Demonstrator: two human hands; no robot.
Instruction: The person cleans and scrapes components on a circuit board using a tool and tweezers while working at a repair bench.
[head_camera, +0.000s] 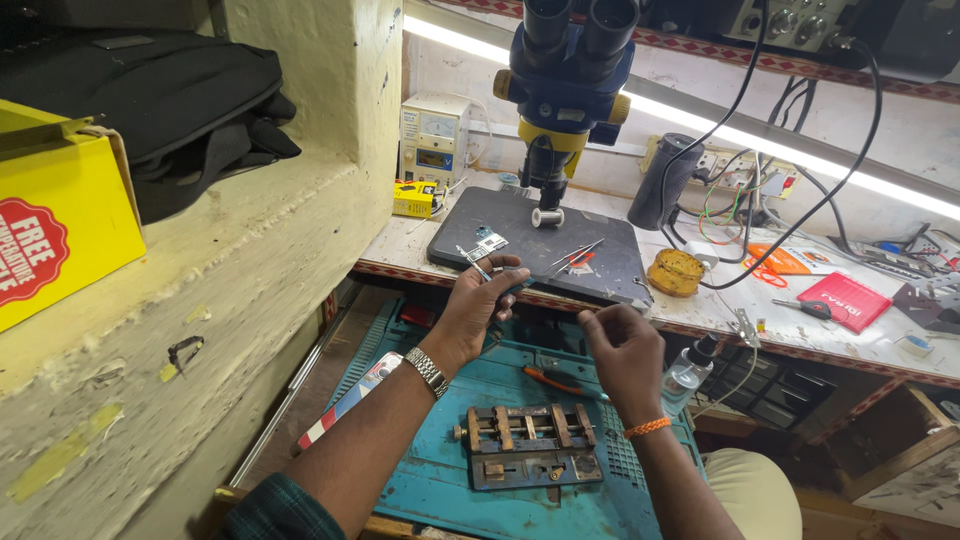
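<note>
Left hand (487, 296) pinches small dark tool, indistinct; right hand (622, 345) fingers hidden.

1. The table (700, 320) carries a dark mat (600, 265) under the microscope (565, 80), a round yellow tin (675, 272) and a red card (846, 300).
2. Lower, a teal mat (450, 470) holds a metal clamp fixture (528, 445) and orange-handled pliers (560, 382).

You sit at a cluttered white workbench (700, 315) under a bright tube light (700, 118) along the pale back wall (900, 140). On your left, a chipped cream ledge (230, 260) juts out. A teal mat (440, 470) covers the lower pull-out shelf.
</note>
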